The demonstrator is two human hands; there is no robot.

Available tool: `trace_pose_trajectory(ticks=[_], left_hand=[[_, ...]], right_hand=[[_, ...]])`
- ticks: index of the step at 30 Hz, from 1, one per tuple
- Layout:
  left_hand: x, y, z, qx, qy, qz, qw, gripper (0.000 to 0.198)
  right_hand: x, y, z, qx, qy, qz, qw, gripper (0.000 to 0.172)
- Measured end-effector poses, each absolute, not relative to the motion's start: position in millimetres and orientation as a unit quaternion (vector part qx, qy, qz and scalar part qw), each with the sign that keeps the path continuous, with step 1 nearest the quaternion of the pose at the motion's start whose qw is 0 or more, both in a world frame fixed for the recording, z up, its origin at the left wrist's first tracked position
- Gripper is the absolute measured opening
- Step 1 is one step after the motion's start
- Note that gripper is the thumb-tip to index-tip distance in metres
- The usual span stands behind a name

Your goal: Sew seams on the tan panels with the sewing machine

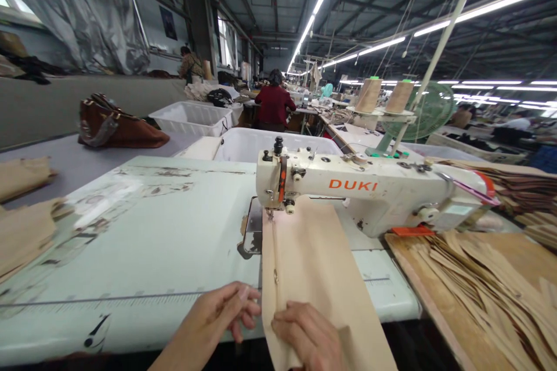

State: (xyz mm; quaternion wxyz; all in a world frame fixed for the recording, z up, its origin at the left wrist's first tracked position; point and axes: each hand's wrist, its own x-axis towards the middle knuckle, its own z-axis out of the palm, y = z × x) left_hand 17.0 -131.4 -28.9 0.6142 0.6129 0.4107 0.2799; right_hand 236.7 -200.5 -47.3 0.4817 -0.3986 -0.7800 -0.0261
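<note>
A long beige fabric panel (322, 255) runs from under the needle of the white sewing machine (304, 179) over the table's front edge. Along its left side lies a narrow strip that looks like a zipper, with a small metal pull (275, 276). My right hand (308, 333) rests on the panel below the pull, its fingers bunched and gripping the cloth at the strip. Just left of the panel's edge, my left hand (217, 316) hovers with loosely curled fingers apart, holding nothing. The presser foot (270, 215) sits at the strip's far end.
Beige strips (487, 295) lie on a wooden board (435, 278) at the right. Cut beige pieces (26, 226) and a brown handbag (117, 124) are at the left. Behind the machine are a white bin (278, 140), thread cones (369, 94) and a person in dark red (275, 101).
</note>
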Motion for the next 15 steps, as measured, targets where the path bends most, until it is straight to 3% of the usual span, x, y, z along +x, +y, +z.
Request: trace_pose_trajectory(ticks=[4,7,15], left_hand=[[18.9,-128.2,-25.5,0.793,0.395,0.310,0.345,0.029],[28.3,-129.9,-27.8,0.871,0.340,0.293,0.203,0.024],[35.9,-124.2,-30.8,0.911,0.309,0.241,0.126,0.040]], right_hand=[[217.2,-198.3,-53.9,-0.410,-0.782,-0.138,0.449,0.026],[213.1,-198.4,-51.5,-0.423,-0.770,-0.171,0.446,0.029],[202.8,-190.5,-63.3,-0.419,-0.746,-0.199,0.478,0.024]])
